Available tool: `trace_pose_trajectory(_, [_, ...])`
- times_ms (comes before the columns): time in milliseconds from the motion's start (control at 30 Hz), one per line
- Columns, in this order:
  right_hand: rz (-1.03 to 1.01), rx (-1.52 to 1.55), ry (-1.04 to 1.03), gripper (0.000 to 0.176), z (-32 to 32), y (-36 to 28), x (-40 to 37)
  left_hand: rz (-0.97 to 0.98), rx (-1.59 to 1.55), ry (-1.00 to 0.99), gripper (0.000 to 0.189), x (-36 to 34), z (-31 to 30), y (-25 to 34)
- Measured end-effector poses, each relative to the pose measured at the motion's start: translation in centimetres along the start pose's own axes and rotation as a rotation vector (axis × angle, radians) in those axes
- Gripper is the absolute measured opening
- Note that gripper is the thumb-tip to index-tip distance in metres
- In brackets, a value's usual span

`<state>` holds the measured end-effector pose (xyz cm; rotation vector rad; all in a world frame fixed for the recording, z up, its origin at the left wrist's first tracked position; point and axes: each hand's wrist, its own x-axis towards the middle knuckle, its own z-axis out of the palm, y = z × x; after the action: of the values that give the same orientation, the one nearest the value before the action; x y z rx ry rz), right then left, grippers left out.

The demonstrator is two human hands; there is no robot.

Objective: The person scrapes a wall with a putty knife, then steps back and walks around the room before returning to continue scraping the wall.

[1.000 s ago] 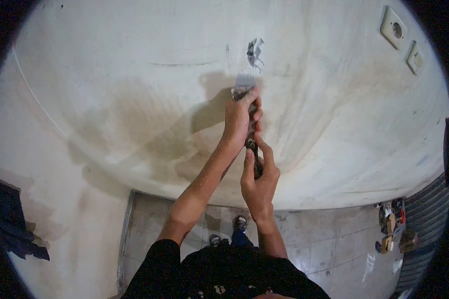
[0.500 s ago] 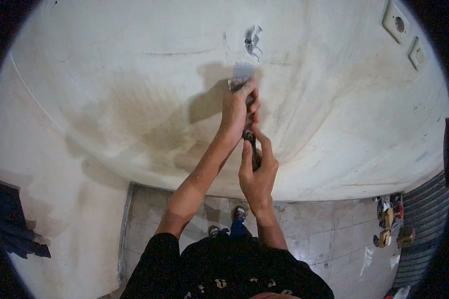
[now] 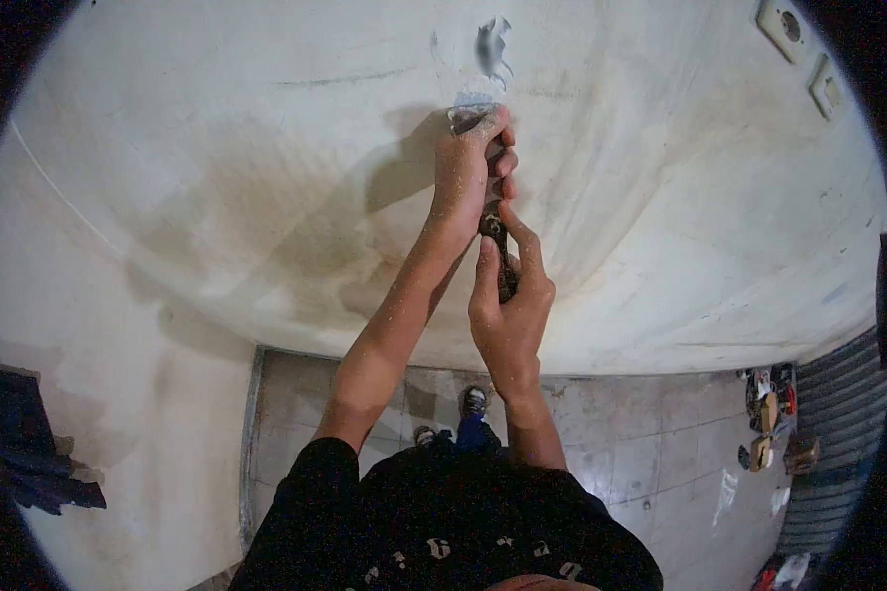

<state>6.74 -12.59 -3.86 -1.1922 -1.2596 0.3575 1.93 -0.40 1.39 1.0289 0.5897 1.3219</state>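
Observation:
A dark-handled scraper [image 3: 504, 281] is held up against the white wall [image 3: 660, 197], its wide head [image 3: 468, 119] at the lower edge of a small bluish-grey patch [image 3: 474, 99]. My left hand [image 3: 463, 163] is closed around its upper part, thumb near the head. Lower down, my right hand [image 3: 512, 305] grips the handle between thumb and fingers. Much of the scraper is hidden by both hands. Just above the patch, a dark hole with torn, peeling edges [image 3: 493, 49] shows in the wall. Pale flecks dot my left forearm.
A power socket [image 3: 786, 27] and a second wall plate [image 3: 828, 89] sit at the upper right. Dark cloth [image 3: 34, 438] hangs at left. Assorted items [image 3: 764, 414] lie on the tiled floor [image 3: 650, 453] beside a corrugated shutter [image 3: 843, 424].
The view has tilted down slightly, so the wall and floor appear higher. Both hands keep hold of the scraper, whose head has slid a little upward over the grey patch.

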Motion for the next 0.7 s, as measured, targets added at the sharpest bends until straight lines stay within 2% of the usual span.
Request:
trace_pose_trajectory(33, [-0.035,0.007,0.015,0.032,0.1,1.0,-0.3,-0.076,-0.039,0.04,0.028,-0.7,0.1,0.0])
trace_pose_trajectory(167, [-0.082,0.008,0.02,0.033,0.1,1.0,0.6,-0.063,-0.053,0.017,0.029,-0.2,0.0,-0.2])
trace_pose_trajectory(233, [-0.05,-0.01,0.014,0.032,0.1,0.1,0.8,-0.056,-0.057,0.034,0.029,-0.2,0.8,1.2])
trace_pose_trajectory(367, [0.126,-0.038,-0.052,0.032,-0.3,0.0,-0.6,-0.105,-0.047,-0.004,0.03,-0.9,-0.6,-0.9])
trace_pose_trajectory(467, [-0.141,-0.02,0.047,0.032,0.8,0.6,0.8,-0.081,-0.023,-0.055,0.031,0.3,-0.4,0.5])
trace_pose_trajectory(500, [-0.032,0.023,0.021,0.032,0.8,-0.6,0.9,0.006,-0.003,-0.058,0.031,0.7,-0.2,0.8])
trace_pose_trajectory(600, [-0.146,-0.052,0.058,0.033,1.0,0.7,0.1,-0.124,-0.028,-0.037,0.032,-0.4,-0.7,0.2])
trace_pose_trajectory(633, [-0.062,-0.076,0.015,0.034,0.7,0.7,-0.7,-0.139,-0.019,-0.049,0.031,-0.8,-1.2,-0.4])
trace_pose_trajectory(700, [-0.075,-0.077,0.005,0.036,1.0,0.3,0.1,-0.069,-0.026,-0.064,0.031,-0.1,-1.1,0.2])
